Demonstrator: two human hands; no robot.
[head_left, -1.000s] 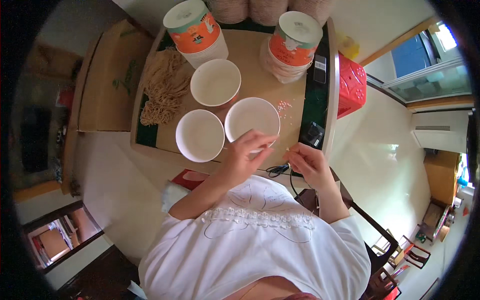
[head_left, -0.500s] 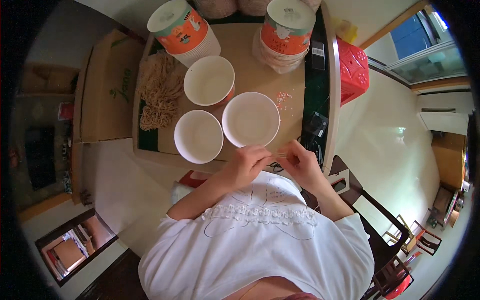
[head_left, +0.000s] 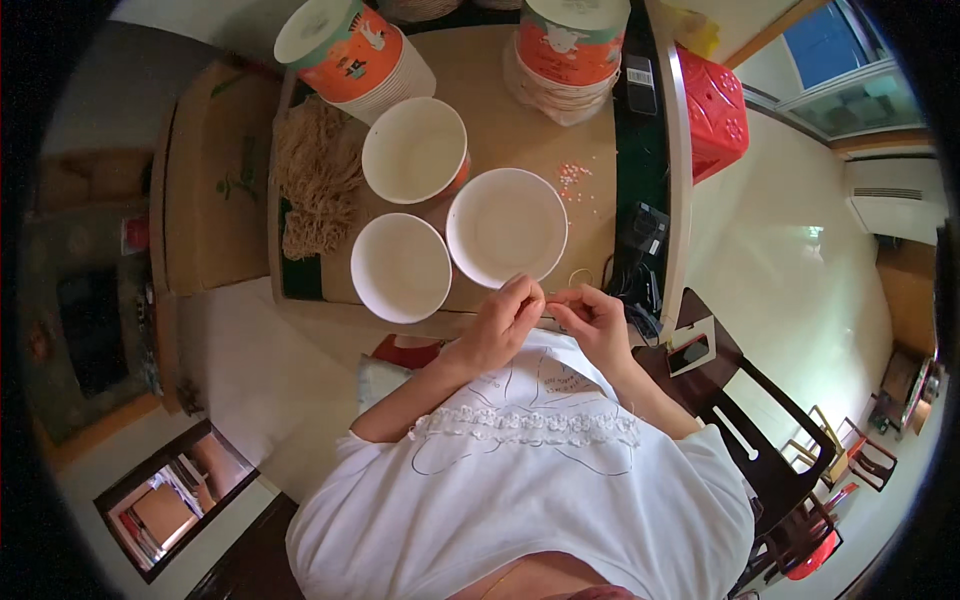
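Observation:
At the table's near edge, my left hand [head_left: 508,320] and my right hand [head_left: 594,322] are pinched with fingertips almost meeting. Between them is a thin beige string [head_left: 581,272], whose loop curls up above my right fingers; most of it is hidden in my grip. Just beyond my left hand stands a wide white paper tub [head_left: 507,228], its inside facing up. To its left are a second tub [head_left: 401,267] and, farther back, a third tub [head_left: 414,150] with some orange showing on its side. A tangled bundle of similar beige strings [head_left: 320,175] lies at the table's left.
Stacked orange-printed tubs [head_left: 350,60] stand at the back left, and another stack [head_left: 568,55] at the back right. Small pink and white bits [head_left: 573,180] are scattered on the cardboard sheet [head_left: 480,75]. Black devices and cables [head_left: 640,230] line the right edge, beside a red plastic stool [head_left: 712,115].
My hands have drawn closer together, the right one shifting slightly left. The string now shows as a loop above my right fingers. The whole view has shifted a little.

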